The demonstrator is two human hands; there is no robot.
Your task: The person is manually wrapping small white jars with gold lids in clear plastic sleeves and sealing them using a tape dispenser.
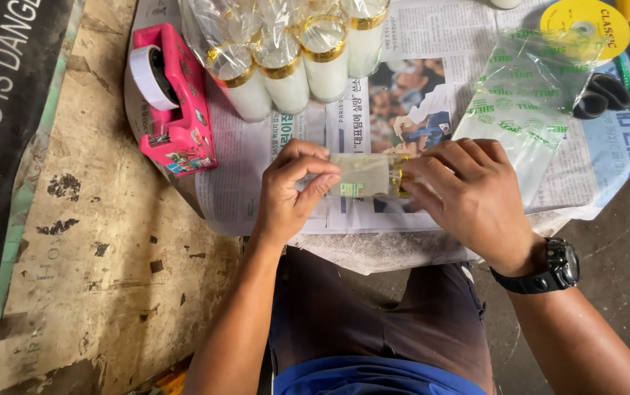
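Both my hands hold one small clear bottle [364, 175] lying sideways, wrapped in clear plastic, with a gold band at its right end. My left hand [293, 186] pinches its left end with thumb and fingers. My right hand [468, 197], with a black watch on the wrist, grips the gold-banded end. They are above newspaper [256, 190] spread over my lap and the floor.
Several wrapped white bottles with gold rims [285, 66] lie at the top centre. A pink tape dispenser [176, 102] sits to their left. Clear plastic bags with green print [527, 102] and a yellow disc [585, 25] lie at upper right. Worn cardboard [95, 241] covers the left.
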